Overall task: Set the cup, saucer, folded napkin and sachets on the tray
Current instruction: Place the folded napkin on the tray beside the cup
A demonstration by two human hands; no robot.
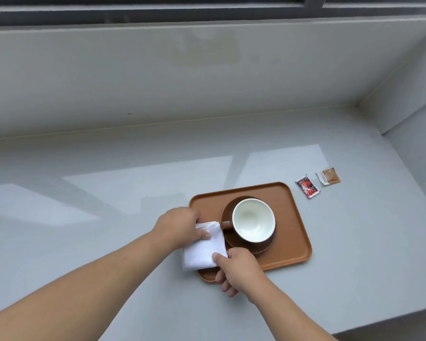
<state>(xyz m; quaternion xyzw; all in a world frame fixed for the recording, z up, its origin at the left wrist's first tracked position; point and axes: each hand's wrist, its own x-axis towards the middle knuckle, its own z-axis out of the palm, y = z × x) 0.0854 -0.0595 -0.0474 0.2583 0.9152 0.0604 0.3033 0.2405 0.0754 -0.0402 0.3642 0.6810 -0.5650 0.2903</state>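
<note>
An orange-brown tray (pixel 294 217) lies on the grey counter. On it a brown saucer (pixel 253 247) carries a brown cup (pixel 253 220) with a white inside, handle pointing left. A folded white napkin (pixel 202 249) lies over the tray's left edge, partly off it. My left hand (pixel 180 225) pinches the napkin's far left corner. My right hand (pixel 239 269) holds its near right corner with the thumb on top. A red and black sachet (pixel 307 186) and a brown sachet (pixel 328 176) lie on the counter, right of the tray's far corner.
The counter (pixel 84 205) runs to a low wall (pixel 158 82) at the back and a side wall (pixel 413 143) on the right. Its front edge (pixel 391 323) drops off at the lower right. A window frame (pixel 207 11) runs along the top.
</note>
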